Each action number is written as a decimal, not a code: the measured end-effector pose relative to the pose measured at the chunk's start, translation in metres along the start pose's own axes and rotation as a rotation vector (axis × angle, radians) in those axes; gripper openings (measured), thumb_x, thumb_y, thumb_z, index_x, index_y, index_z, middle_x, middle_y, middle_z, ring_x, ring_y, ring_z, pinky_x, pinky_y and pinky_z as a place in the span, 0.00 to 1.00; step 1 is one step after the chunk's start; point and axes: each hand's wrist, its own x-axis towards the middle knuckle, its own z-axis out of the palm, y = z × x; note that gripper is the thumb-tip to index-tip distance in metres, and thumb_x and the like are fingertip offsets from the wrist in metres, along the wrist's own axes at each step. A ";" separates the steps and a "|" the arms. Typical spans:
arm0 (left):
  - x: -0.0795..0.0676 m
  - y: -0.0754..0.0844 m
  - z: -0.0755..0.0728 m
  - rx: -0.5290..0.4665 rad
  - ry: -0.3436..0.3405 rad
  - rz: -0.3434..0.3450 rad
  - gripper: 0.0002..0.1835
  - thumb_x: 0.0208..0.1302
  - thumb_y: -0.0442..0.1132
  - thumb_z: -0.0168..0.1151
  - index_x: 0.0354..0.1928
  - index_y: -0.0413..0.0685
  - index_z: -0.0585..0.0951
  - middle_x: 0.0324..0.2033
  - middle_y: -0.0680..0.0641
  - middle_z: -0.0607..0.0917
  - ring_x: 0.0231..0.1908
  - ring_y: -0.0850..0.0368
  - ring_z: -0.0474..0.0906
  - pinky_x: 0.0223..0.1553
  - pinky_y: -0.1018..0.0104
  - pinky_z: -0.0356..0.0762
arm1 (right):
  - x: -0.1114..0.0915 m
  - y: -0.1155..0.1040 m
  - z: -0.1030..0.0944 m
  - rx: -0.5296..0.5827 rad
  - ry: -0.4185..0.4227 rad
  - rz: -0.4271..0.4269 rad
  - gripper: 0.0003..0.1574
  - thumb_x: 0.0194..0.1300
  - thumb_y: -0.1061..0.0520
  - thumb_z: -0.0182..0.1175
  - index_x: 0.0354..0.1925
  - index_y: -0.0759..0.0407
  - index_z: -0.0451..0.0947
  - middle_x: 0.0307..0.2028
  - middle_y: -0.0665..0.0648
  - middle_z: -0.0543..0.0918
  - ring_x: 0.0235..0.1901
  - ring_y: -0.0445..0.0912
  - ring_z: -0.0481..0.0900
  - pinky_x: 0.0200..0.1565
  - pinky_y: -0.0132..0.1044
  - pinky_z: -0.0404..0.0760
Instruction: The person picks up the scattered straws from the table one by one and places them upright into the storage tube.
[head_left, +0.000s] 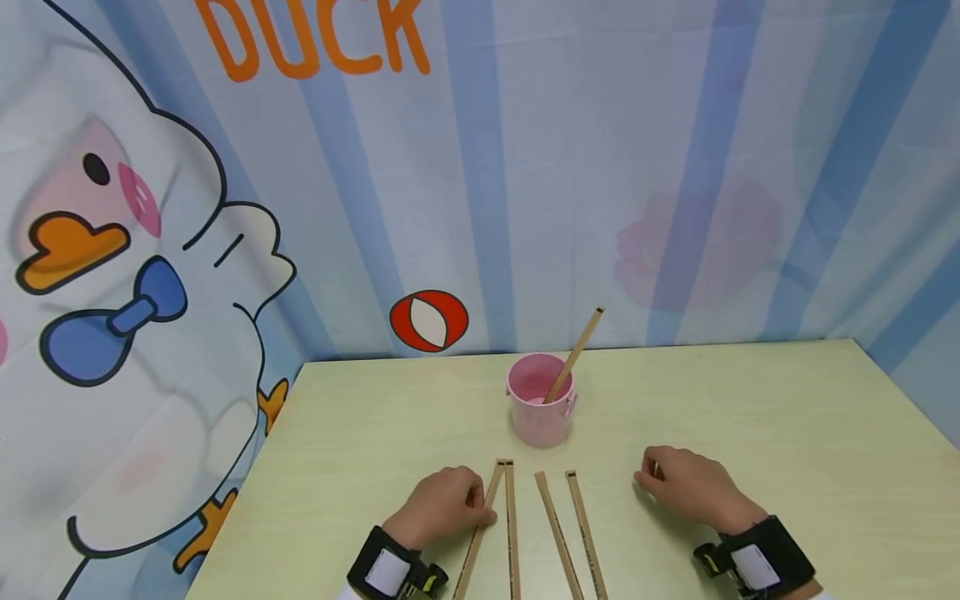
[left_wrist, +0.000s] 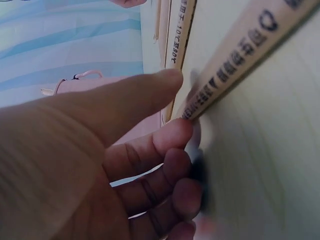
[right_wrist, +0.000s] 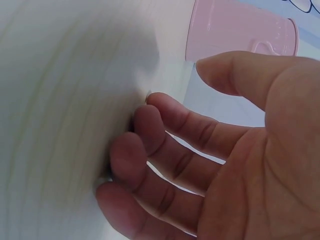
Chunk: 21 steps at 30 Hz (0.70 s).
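Observation:
In the head view my left hand (head_left: 448,504) is at the leftmost of several slim tan sticks on the table. Dark lettering runs along that stick (left_wrist: 240,57) in the left wrist view; my index fingertip meets it, while the thumb reaches out with a gap between them. Just right of it lies a second printed stick (head_left: 513,533). Two more, an inner stick (head_left: 558,533) and an outer stick (head_left: 587,533), lie farther right. My right hand (head_left: 693,485) rests on the table with loosely bent fingers and holds nothing.
Beyond the sticks stands a pink bucket (head_left: 542,425) with small side handles. Another tan stick (head_left: 574,354) leans in it, its top pointing up right. The pale wooden table (head_left: 787,417) ends at a striped duck-print curtain (head_left: 570,167) behind and to the left.

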 end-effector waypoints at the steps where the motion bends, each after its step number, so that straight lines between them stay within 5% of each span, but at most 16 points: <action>1: 0.000 0.000 0.000 0.003 -0.002 -0.006 0.16 0.50 0.53 0.67 0.16 0.55 0.73 0.15 0.59 0.70 0.18 0.66 0.65 0.22 0.69 0.63 | 0.000 0.000 0.000 0.000 0.000 0.000 0.11 0.62 0.48 0.57 0.29 0.52 0.72 0.18 0.48 0.71 0.19 0.43 0.67 0.23 0.38 0.64; 21: 0.000 0.003 0.003 0.044 0.013 -0.038 0.17 0.48 0.51 0.68 0.11 0.57 0.75 0.10 0.61 0.70 0.14 0.66 0.65 0.17 0.69 0.62 | 0.001 0.000 0.000 0.010 0.000 -0.013 0.10 0.62 0.48 0.57 0.29 0.53 0.72 0.18 0.48 0.71 0.19 0.43 0.66 0.23 0.38 0.64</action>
